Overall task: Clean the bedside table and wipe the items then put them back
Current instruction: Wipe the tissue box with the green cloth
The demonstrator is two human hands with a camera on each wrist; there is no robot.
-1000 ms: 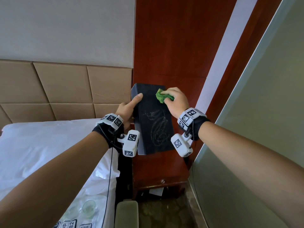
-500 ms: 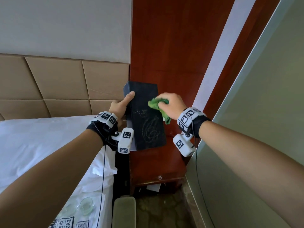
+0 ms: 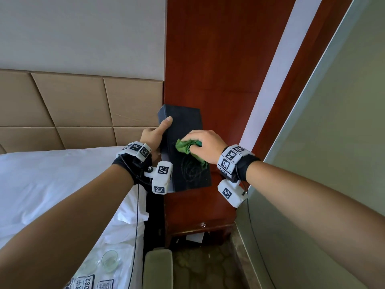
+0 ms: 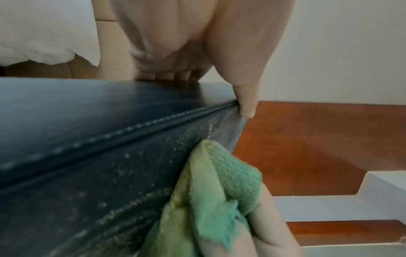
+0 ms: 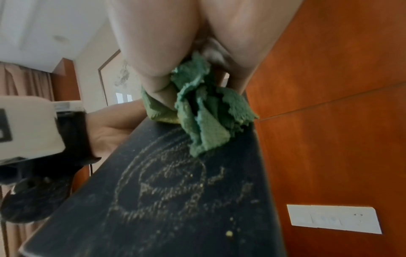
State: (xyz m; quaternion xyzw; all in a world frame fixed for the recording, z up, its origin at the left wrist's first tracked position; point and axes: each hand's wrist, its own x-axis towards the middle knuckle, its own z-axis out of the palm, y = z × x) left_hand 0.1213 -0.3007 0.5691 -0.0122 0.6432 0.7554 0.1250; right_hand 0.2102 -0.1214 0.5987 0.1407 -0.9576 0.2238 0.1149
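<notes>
From the head view our left hand (image 3: pixel 155 135) clamps the box (image 3: pixel 184 147) along its 9 o'clock edge, thumb laid across the front face, holding it above the table (image 3: pixel 200 207); our right hand (image 3: pixel 205 146) pinches the cloth (image 3: pixel 187 150) bunched against that face. A second ago the cloth sat near the box's 12 o'clock end; it has slid down to mid-face, so the upper part is likely done and the crest below is next. In the left wrist view the thumb (image 4: pixel 247 102) presses the stitched edge, dust specks beside the cloth (image 4: pixel 219 194). In the right wrist view the cloth (image 5: pixel 204 111) hangs at 12 o'clock over the dusty crest (image 5: pixel 167 184)
</notes>
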